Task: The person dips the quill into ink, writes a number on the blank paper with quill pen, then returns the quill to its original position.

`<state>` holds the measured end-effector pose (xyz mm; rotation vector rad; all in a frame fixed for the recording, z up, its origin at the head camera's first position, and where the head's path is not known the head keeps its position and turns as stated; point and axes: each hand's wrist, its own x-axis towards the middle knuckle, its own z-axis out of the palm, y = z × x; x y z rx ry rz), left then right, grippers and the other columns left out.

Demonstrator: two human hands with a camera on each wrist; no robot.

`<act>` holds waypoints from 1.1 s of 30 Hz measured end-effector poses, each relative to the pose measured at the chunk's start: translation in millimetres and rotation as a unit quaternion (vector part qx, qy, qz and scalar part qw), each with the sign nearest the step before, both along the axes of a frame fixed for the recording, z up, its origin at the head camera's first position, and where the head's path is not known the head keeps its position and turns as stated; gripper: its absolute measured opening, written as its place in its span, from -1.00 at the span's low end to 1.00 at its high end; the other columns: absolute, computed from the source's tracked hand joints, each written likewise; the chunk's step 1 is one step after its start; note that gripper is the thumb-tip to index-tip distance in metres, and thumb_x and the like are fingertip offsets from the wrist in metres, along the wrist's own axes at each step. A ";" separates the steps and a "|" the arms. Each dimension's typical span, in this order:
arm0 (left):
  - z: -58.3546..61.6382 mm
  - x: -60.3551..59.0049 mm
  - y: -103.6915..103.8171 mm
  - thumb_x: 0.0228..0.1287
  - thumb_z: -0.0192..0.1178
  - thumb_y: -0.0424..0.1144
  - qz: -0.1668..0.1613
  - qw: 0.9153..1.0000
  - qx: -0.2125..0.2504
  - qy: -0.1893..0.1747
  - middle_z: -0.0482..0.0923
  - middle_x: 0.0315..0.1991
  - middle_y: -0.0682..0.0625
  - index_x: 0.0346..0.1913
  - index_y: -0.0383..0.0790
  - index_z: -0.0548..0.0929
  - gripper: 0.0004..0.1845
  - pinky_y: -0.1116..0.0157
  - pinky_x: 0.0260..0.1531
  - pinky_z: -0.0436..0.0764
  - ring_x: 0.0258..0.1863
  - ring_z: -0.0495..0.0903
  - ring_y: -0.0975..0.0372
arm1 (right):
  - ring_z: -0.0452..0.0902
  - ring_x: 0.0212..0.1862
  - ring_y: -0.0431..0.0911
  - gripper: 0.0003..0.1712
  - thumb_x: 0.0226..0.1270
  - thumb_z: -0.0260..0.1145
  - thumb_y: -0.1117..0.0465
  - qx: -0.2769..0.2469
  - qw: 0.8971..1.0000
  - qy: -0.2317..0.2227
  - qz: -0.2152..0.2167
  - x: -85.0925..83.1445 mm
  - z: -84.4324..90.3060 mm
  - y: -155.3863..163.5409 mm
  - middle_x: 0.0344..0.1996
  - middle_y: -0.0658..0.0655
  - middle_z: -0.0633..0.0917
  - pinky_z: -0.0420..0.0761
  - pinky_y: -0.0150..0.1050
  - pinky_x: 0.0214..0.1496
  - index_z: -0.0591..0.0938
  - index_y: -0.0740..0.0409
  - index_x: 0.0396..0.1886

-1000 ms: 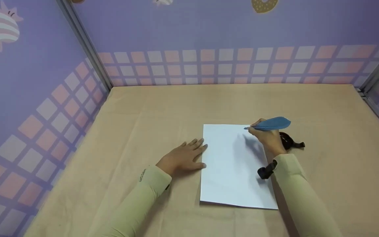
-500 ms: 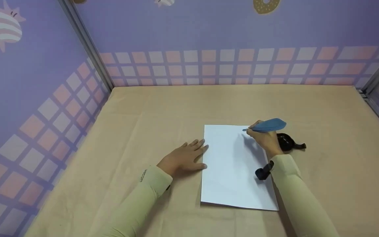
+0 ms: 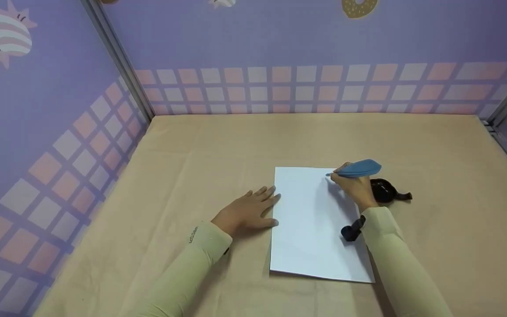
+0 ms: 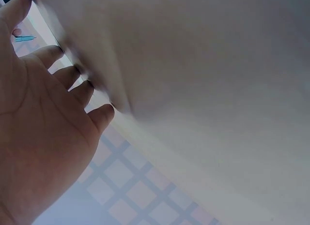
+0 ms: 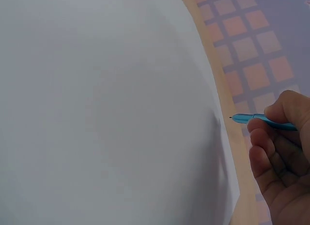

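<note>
A blank white sheet of paper (image 3: pixel 306 229) lies on the table in the head view. My right hand (image 3: pixel 355 188) pinches a blue feather pen (image 3: pixel 359 168) between thumb and fingers, its tip over the upper right part of the sheet. In the right wrist view the turquoise pen barrel (image 5: pixel 240 118) shows with its tip pointing left, a little apart from the paper (image 5: pixel 121 113). My left hand (image 3: pixel 248 211) lies flat with fingers spread, fingertips on the paper's left edge. From the left wrist view the palm (image 4: pixel 43 109) and straight fingers are seen from the side.
Just right of my right hand sits a glossy black object (image 3: pixel 383 191) with a short stem-like end, partly hidden behind the wrist. A beige cloth (image 3: pixel 218 149) covers the table. Purple walls with pink and white squares (image 3: pixel 281 90) stand at the back and sides.
The right hand with the feather pen has shifted slightly left and down over the paper, and the black object shows more. The left hand stays on the paper's edge.
</note>
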<state>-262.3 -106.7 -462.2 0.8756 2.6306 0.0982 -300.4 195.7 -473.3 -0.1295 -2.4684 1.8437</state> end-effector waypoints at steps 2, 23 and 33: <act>-0.3 -0.2 -0.1 0.35 -0.17 0.34 0.000 1.000 -0.002 0.000 -0.27 0.57 0.07 0.55 0.06 -0.11 -0.16 0.07 0.52 -0.10 0.56 -0.25 0.18 | 0.44 -0.34 -0.19 -0.75 0.19 0.32 0.25 -0.003 1.000 0.007 0.003 -0.1 -1.5 0.0 -0.41 -0.03 0.61 0.44 -0.30 -0.17 0.63 0.33 -0.19; 1.5 0.9 0.3 0.37 -0.13 0.30 0.003 1.000 0.002 -0.004 -0.27 0.57 0.07 0.55 0.05 -0.09 -0.18 0.08 0.52 -0.10 0.56 -0.25 0.18 | 0.52 -0.40 -0.21 -0.81 0.18 0.34 0.26 0.041 0.999 0.025 -0.007 0.6 -5.5 -2.1 -0.44 -0.05 0.61 0.53 -0.40 -0.26 0.64 0.29 -0.25; 1.7 1.3 0.2 0.37 -0.14 0.31 0.000 1.000 0.003 0.000 -0.25 0.57 0.06 0.55 0.04 -0.09 -0.17 0.07 0.52 -0.09 0.56 -0.23 0.17 | 0.51 -0.39 -0.24 -0.79 0.21 0.32 0.29 0.015 0.999 0.036 0.007 4.3 -4.0 -2.7 -0.43 -0.04 0.60 0.54 -0.41 -0.30 0.61 0.35 -0.23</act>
